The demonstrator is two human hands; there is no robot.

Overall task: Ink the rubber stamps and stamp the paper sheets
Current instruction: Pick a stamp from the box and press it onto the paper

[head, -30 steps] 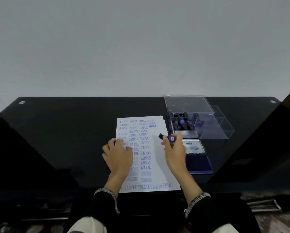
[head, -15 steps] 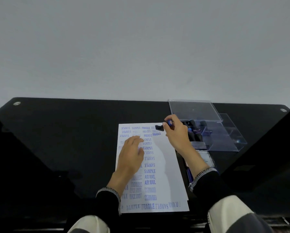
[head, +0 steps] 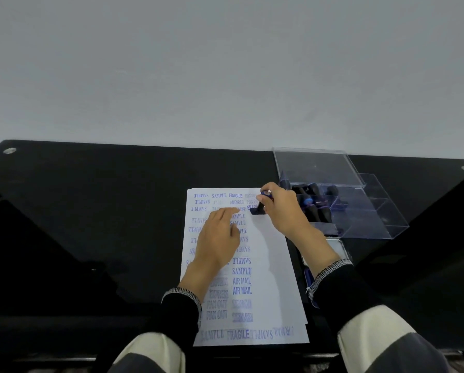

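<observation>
A white paper sheet (head: 272,265) lies on the black table, covered with blue stamped words in its left and middle columns. My right hand (head: 282,211) grips a black rubber stamp (head: 258,210) with a blue-topped handle, its base down on the sheet's upper right part. My left hand (head: 218,238) rests flat on the sheet with fingers straight. The ink pad (head: 341,249) sits to the right of the sheet, mostly hidden behind my right forearm.
A clear plastic box (head: 381,211) with its lid (head: 314,165) raised stands at the back right and holds several more black stamps (head: 319,208). The black glass table (head: 90,224) reaches the grey wall behind. Its near edge runs just below the sheet.
My right hand carried the stamp from above the ink pad to the sheet's upper right and lowered it onto the paper. My left hand slid up the sheet. The camera tilted down.
</observation>
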